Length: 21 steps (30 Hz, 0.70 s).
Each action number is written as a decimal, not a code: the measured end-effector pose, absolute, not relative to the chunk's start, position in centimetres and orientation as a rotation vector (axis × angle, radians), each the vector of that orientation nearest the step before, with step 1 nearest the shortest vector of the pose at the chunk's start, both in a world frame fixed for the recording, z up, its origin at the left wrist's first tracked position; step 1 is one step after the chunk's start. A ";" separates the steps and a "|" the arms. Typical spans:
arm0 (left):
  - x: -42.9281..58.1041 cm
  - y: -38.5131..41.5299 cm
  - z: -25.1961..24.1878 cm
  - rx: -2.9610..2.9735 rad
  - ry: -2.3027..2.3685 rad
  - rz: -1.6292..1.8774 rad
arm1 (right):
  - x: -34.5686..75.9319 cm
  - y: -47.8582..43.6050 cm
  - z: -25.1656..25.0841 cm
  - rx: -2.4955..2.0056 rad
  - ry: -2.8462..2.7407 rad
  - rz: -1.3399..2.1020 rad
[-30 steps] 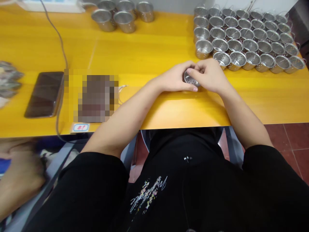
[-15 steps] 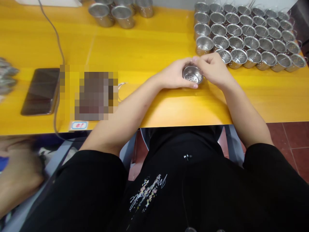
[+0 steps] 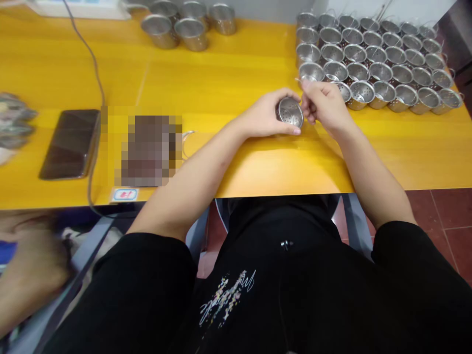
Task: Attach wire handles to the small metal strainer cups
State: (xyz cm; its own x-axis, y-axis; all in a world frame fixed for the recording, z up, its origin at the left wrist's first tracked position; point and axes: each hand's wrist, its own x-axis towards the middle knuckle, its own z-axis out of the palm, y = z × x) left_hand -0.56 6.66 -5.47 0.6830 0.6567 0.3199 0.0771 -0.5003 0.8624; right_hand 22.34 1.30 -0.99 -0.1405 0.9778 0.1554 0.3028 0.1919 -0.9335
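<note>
A small perforated metal cup is held above the yellow table, its opening tilted up toward me. My left hand wraps round its left side, thumb along the near side. Just right of the cup, my right hand has its fingers curled, with thumb and forefinger pinched on a thin wire whose tip sticks out to the left. The rest of that wire is hidden by the fingers. Close behind my right hand stand rows of similar perforated cups, many with thin wire handles.
More metal cups stand at the back left. Nearer are a dark phone, a cable, a pixelated item and a small label. A bundle lies far left, above another person's blurred arm.
My right hand has come away from the cup's rim, and the wire now shows between its fingertips. The cup in my left hand has tipped slightly. The whole view has shifted a little.
</note>
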 end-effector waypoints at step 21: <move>-0.8 5.5 -4.5 2.010 0.603 0.820 | 21.5 0.9 -2.5 -1.092 -1.667 1.112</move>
State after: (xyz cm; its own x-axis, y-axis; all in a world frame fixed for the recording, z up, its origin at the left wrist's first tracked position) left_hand -0.76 5.50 -4.46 0.6669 0.6721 0.3218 0.1070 -0.5138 0.8512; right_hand 21.46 0.94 -2.45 -0.2744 0.9468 0.1680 0.2090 0.2293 -0.9506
